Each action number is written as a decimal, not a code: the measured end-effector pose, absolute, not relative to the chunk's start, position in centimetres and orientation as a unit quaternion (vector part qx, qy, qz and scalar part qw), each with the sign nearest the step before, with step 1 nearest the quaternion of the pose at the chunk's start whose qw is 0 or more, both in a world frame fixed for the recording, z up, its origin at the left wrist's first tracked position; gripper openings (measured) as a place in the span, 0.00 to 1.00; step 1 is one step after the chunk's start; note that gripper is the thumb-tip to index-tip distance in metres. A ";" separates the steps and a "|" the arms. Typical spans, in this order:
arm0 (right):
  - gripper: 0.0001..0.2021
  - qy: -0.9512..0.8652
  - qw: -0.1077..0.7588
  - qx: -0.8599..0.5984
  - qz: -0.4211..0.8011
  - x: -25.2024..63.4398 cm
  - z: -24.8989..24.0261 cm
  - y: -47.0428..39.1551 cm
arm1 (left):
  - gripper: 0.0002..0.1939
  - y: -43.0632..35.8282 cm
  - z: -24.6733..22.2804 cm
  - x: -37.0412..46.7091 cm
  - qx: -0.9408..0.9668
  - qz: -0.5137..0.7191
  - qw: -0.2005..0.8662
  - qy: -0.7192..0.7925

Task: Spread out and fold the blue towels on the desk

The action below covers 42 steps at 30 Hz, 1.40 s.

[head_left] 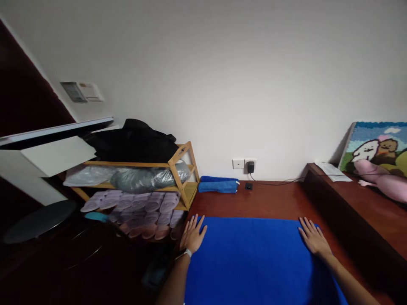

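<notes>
A plain blue cloth (251, 258) lies spread flat on a reddish-brown wooden surface (270, 203). My left hand (193, 235) rests flat on its far left corner, fingers spread, with a pale band around the wrist. On the far right corner lies my right hand (314, 238), palm down with the fingers stretched out. Neither hand grips anything. Beyond the cloth, against the wall, sit folded blue cloths (218, 185). The near edge of the spread cloth runs out of view.
To the left stands a wooden rack (182, 169) with several slippers (140, 201) and a black bag (133, 142) on top. A plugged-in adapter (251, 167) and its cable are at the wall. On the raised right ledge (359, 203) lie a pink plush toy (381, 180) and a picture (381, 144).
</notes>
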State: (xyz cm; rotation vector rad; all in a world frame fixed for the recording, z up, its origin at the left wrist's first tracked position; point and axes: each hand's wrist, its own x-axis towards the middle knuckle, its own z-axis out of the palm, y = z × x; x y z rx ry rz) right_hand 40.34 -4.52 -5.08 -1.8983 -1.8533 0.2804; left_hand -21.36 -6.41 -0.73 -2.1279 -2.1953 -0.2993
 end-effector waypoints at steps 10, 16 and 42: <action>0.38 -0.715 0.156 -0.681 0.042 28.6 0.0 -4.8 | 0.30 -7.0 -0.7 -21.1 -0.676 -0.133 0.040 -0.723; 0.37 -0.846 0.129 -0.495 0.148 8.2 1.1 -6.9 | 0.31 -7.2 -0.9 -21.1 -0.671 -0.126 0.037 -0.730; 0.37 -0.688 0.051 -0.724 0.019 42.7 -7.0 -4.8 | 0.31 -6.8 -0.8 -21.1 -0.669 -0.115 0.016 -0.734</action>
